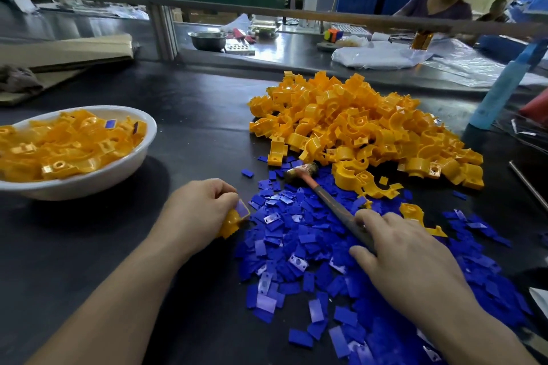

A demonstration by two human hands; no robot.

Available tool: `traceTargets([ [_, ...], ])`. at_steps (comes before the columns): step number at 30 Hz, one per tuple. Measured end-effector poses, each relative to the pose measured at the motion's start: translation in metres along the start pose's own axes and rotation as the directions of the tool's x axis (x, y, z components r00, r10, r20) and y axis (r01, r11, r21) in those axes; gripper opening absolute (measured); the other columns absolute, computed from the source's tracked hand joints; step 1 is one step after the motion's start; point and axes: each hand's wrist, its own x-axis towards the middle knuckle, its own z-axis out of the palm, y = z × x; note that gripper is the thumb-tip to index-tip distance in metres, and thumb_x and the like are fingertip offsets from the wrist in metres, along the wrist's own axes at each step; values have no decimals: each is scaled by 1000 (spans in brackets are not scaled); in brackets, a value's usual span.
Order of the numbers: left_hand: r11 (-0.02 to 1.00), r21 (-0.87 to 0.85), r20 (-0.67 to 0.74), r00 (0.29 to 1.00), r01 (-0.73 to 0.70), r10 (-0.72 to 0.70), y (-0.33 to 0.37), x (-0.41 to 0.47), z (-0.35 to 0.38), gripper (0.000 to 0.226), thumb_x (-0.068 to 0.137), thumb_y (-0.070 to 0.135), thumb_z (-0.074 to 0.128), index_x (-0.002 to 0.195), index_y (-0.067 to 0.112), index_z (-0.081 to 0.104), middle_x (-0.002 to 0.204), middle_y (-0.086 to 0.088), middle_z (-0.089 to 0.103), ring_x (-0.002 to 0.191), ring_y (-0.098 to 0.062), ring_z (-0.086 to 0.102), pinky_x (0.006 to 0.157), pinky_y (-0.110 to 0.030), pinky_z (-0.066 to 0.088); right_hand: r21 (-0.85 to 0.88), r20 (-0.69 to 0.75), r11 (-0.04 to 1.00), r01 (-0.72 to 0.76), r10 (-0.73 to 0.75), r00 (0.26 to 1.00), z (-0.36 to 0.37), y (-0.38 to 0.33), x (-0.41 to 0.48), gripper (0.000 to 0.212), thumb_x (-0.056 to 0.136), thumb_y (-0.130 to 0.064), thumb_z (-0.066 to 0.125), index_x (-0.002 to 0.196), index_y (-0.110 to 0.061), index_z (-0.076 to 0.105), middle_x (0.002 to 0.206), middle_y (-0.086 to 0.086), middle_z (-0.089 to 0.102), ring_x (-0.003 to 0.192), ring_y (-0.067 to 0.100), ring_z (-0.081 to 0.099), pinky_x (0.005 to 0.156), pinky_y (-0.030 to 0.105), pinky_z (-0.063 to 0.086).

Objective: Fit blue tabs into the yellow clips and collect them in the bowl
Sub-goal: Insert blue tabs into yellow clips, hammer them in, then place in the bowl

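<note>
My left hand (199, 213) grips a yellow clip (232, 221) with a blue tab (243, 210) set in its end, low over the dark table. My right hand (403, 255) lies on the handle of a small hammer (326, 198) amid the spread of loose blue tabs (296, 249); its fingers rest over the handle, and whether they curl round it is unclear. A big heap of yellow clips (361, 127) lies beyond the tabs. The white bowl (98, 178) at the left holds several fitted clips.
Flat cardboard (68, 53) lies at the back left. A blue tube (501, 89) leans at the right, with a metal rod (527, 187) near the right edge. Behind a rail, a second bench carries a steel bowl (207, 40) and plastic bags; a person sits there.
</note>
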Motion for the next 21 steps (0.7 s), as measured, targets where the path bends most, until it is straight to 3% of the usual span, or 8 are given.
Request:
traceTargets([
  [2,991,131,20,1000,-1,-2,-1,2,-1,14,92,42,58,94,33,69,101,7,71,86,-10,61,73,-29,50,9,8,1000,-12,12,1000,0,2,0,35,89,-50,48,120,-41,34,90,-13,43,83,9,44,64,22,40],
  [5,964,262,52,997,48,-64,-2,0,-8,51,81,62,62,120,29,60,114,5,64,97,-14,61,85,-37,53,3,-2,1000,-9,9,1000,-3,3,-1,30,92,-44,44,121,-40,39,90,-14,46,82,6,46,63,21,41],
  [7,923,382,52,996,49,-74,0,-4,-13,62,73,68,65,122,30,57,115,7,61,99,-14,60,85,-37,54,48,-24,999,-15,16,1000,-6,4,-1,24,94,-40,41,118,-38,44,87,-14,47,77,5,48,60,19,41],
  [10,854,520,48,998,10,-40,3,-9,-13,49,73,64,66,109,32,58,102,9,58,93,-15,57,75,-33,51,313,20,946,-88,86,996,-18,0,-1,16,95,-33,43,109,-35,51,78,-9,53,62,9,54,49,21,40],
  [14,806,590,57,998,-47,17,3,-11,-10,39,80,61,62,104,30,58,105,5,59,96,-18,57,68,-32,43,693,184,696,-190,84,979,-36,-15,-5,21,91,-38,49,103,-54,41,63,0,60,44,10,57,39,19,46],
  [18,800,599,49,999,-38,12,0,-10,-11,63,74,66,65,123,29,53,121,3,58,108,-18,56,74,-32,46,656,243,742,-140,-32,969,-33,-24,-7,22,90,-38,52,94,-57,43,70,-7,62,52,1,56,47,18,44],
  [21,800,599,45,999,-32,7,0,-10,-14,65,72,65,68,124,29,49,120,5,56,106,-17,55,71,-31,44,678,247,720,-149,-32,968,-31,-28,-7,19,89,-38,53,91,-56,47,74,-10,63,51,1,55,50,20,43],
])
